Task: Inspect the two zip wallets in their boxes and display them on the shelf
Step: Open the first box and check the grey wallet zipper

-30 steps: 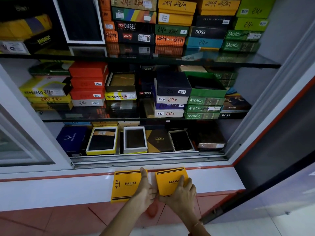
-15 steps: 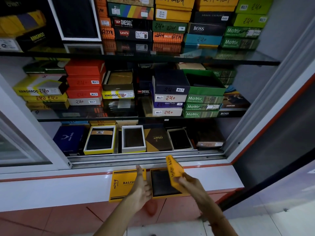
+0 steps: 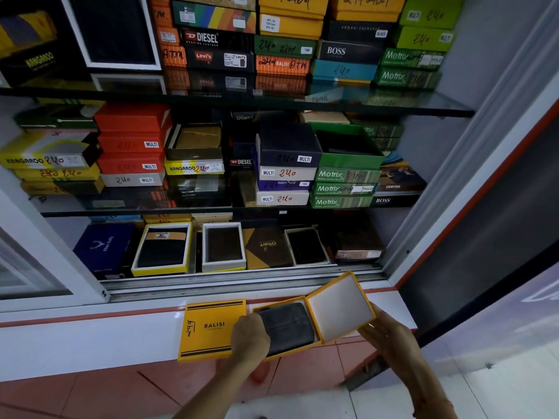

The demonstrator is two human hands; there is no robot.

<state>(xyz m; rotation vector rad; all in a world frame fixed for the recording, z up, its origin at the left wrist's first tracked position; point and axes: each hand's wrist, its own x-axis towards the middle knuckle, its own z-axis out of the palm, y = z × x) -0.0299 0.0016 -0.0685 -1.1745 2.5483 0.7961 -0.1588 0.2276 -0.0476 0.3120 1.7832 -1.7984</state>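
Two yellow Balisi boxes lie on the white ledge [image 3: 90, 343] in front of the cabinet. The left box [image 3: 208, 328] is closed, lid marked 299. The right box [image 3: 316, 340] is uncovered and holds a dark grey zip wallet [image 3: 289, 326]. My left hand [image 3: 249, 337] rests on the wallet's left edge and the box. My right hand [image 3: 382, 331] holds the removed yellow lid [image 3: 338, 306] turned over, white inside up, just right of the box.
The cabinet's bottom shelf [image 3: 242, 275] holds open display boxes with wallets, a blue box [image 3: 102, 249] at left. Upper glass shelves are stacked with boxes. A sliding-door track runs along the cabinet front. Red tiles lie below the ledge.
My right hand lifted the lid off the right box and turned it over to the right, which uncovered the wallet. My left hand moved onto the wallet's left edge.
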